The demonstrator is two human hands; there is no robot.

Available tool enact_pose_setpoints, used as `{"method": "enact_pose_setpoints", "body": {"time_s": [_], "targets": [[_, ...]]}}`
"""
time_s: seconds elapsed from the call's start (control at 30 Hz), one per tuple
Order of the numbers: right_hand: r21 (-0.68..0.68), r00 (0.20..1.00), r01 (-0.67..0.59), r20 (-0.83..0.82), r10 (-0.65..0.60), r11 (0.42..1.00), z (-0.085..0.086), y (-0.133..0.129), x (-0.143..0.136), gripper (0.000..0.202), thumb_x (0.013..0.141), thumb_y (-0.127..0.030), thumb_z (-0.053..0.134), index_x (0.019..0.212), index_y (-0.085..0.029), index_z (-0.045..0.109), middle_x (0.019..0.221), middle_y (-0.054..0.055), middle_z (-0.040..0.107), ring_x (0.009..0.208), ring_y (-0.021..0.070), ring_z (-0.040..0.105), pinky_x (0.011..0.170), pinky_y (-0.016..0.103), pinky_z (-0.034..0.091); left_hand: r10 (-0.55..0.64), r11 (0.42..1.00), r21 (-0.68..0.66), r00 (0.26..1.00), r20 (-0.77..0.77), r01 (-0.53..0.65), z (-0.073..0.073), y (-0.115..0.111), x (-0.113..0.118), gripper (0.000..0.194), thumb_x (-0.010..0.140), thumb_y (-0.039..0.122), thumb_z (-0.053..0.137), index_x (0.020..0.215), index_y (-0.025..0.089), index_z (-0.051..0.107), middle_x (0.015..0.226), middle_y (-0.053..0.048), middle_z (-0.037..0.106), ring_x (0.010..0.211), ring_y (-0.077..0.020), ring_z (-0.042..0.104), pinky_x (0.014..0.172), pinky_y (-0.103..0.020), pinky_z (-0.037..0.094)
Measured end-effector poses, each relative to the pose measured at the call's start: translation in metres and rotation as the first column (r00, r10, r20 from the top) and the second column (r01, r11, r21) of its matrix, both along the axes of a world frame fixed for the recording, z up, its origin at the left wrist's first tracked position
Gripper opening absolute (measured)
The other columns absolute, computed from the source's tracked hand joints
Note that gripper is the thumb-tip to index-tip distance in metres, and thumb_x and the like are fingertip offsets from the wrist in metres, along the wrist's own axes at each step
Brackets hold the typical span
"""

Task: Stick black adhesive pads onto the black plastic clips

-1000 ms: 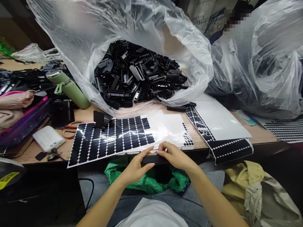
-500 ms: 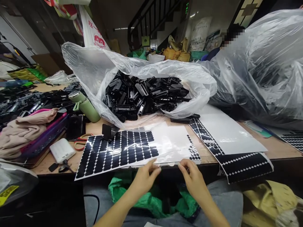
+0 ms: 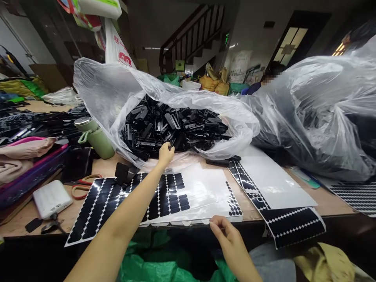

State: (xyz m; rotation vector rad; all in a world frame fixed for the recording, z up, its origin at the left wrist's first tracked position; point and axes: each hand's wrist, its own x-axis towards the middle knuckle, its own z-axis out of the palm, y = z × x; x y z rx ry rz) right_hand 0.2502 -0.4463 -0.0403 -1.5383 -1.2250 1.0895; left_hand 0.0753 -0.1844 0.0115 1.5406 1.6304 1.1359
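My left hand point(image 3: 166, 153) reaches over the sticker sheet to the near edge of a pile of black plastic parts point(image 3: 176, 121) in a clear plastic bag point(image 3: 243, 117). Its fingers are closed on a black part at the pile's edge. My right hand point(image 3: 225, 231) hovers by the table's front edge, thumb and fingertips close together; whatever it may hold is too small to make out. Beneath my left forearm lies a sheet of black stickers point(image 3: 96, 203), partly peeled to white backing point(image 3: 205, 188) on its right side.
At the left are a green bottle point(image 3: 101, 139), red scissors point(image 3: 84, 186), a white power bank point(image 3: 52, 199) and a pink-purple basket point(image 3: 35, 172). More sticker sheets point(image 3: 293, 225) lie to the right, below a large plastic bag point(image 3: 317, 113). A person point(image 3: 254, 88) is behind.
My left hand has moved from the table's front edge forward to the black parts and closed on one. My right hand stays near the edge. The view has shifted.
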Motion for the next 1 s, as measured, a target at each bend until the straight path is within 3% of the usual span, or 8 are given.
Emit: {"method": "enact_pose_setpoints", "body": {"time_s": [0.07,0.13,0.2,0.27,0.37,0.5,0.77,1.0], "targets": [[0.003,0.998,0.013,-0.058,-0.013,1.000,0.007,0.007,0.003,0.024,0.078,-0.042,0.050,0.076,-0.018,0.054,0.081,0.005,0.059,0.083,0.0193,0.053,0.076,0.029,0.040,-0.068,0.993,-0.091,0.994,0.089,0.076,-0.006,-0.027,-0.004,0.012,0.078,0.023,0.050,0.076,0.013,0.058,0.088,-0.009,0.061,0.089,-0.0216,0.057,0.078,-0.038,0.048],[0.023,0.994,0.022,-0.105,-0.020,0.999,0.018,0.017,0.002,0.024,0.079,-0.041,0.051,0.073,-0.018,0.053,0.091,0.007,0.060,0.093,0.0208,0.052,0.079,0.030,0.039,-0.114,0.952,-0.241,0.952,0.283,0.186,-0.011,-0.063,-0.008,0.015,0.079,0.023,0.048,0.077,0.012,0.058,0.083,-0.009,0.062,0.079,-0.0191,0.060,0.068,-0.037,0.053],[0.052,0.994,0.019,-0.113,-0.013,0.998,0.030,0.030,-0.006,0.023,0.080,-0.040,0.049,0.072,-0.019,0.051,0.102,0.007,0.058,0.094,0.0200,0.051,0.078,0.030,0.039,-0.021,0.847,-0.414,0.799,0.600,0.333,-0.015,-0.100,-0.010,0.012,0.076,0.020,0.052,0.077,0.009,0.059,0.086,-0.011,0.062,0.079,-0.0196,0.061,0.068,-0.040,0.055],[0.095,0.996,0.003,-0.085,0.005,0.996,0.038,0.040,-0.017,0.021,0.081,-0.038,0.047,0.073,-0.019,0.050,0.109,0.007,0.055,0.093,0.0191,0.052,0.076,0.030,0.040,0.089,0.765,-0.480,0.666,0.740,0.431,-0.016,-0.131,-0.012,0.011,0.073,0.018,0.057,0.079,0.009,0.062,0.088,-0.011,0.062,0.082,-0.0206,0.060,0.070,-0.042,0.055],[0.162,1.000,-0.007,-0.004,0.008,0.987,0.041,0.049,-0.033,0.018,0.081,-0.034,0.046,0.073,-0.019,0.051,0.108,0.007,0.052,0.100,0.0197,0.049,0.079,0.031,0.039,0.103,0.730,-0.487,0.627,0.772,0.479,-0.016,-0.160,-0.012,0.014,0.072,0.018,0.059,0.082,0.010,0.064,0.089,-0.010,0.061,0.085,-0.0211,0.058,0.068,-0.040,0.056],[0.172,0.997,0.004,0.080,-0.018,0.985,0.037,0.048,-0.042,0.016,0.082,-0.030,0.044,0.072,-0.019,0.051,0.103,0.008,0.052,0.108,0.0205,0.044,0.084,0.032,0.037,0.072,0.746,-0.450,0.612,0.788,0.492,-0.014,-0.176,-0.011,0.014,0.075,0.018,0.057,0.083,0.011,0.066,0.096,-0.010,0.059,0.088,-0.0217,0.057,0.067,-0.040,0.056],[0.105,0.984,0.045,0.167,-0.062,0.993,0.033,0.038,-0.042,0.015,0.080,-0.030,0.046,0.072,-0.019,0.053,0.107,0.009,0.049,0.096,0.0204,0.049,0.082,0.035,0.039,0.030,0.755,-0.430,0.629,0.777,0.495,-0.013,-0.188,-0.006,0.014,0.076,0.018,0.055,0.085,0.013,0.065,0.098,-0.009,0.058,0.087,-0.0204,0.056,0.065,-0.038,0.056],[0.149,0.975,0.056,0.203,-0.086,0.987,0.030,0.033,-0.045,0.015,0.080,-0.028,0.045,0.072,-0.019,0.054,0.104,0.009,0.050,0.096,0.0211,0.049,0.082,0.037,0.040,0.067,0.750,-0.456,0.631,0.773,0.479,-0.012,-0.191,-0.004,0.015,0.077,0.019,0.055,0.086,0.011,0.064,0.093,-0.010,0.060,0.086,-0.0206,0.057,0.069,-0.040,0.055]]}}
